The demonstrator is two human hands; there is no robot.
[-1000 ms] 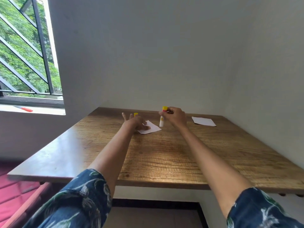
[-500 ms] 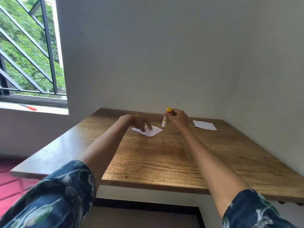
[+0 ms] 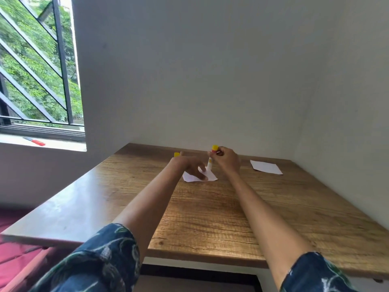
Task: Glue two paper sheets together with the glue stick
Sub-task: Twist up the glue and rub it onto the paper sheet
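Glue stick: white barrel, yellow end up, upright over near paper sheet mid-table. Right hand curled around it. Left hand flat, fingers pressing sheet. Yellow cap behind left hand. Second sheet well apart, far right of wooden table.
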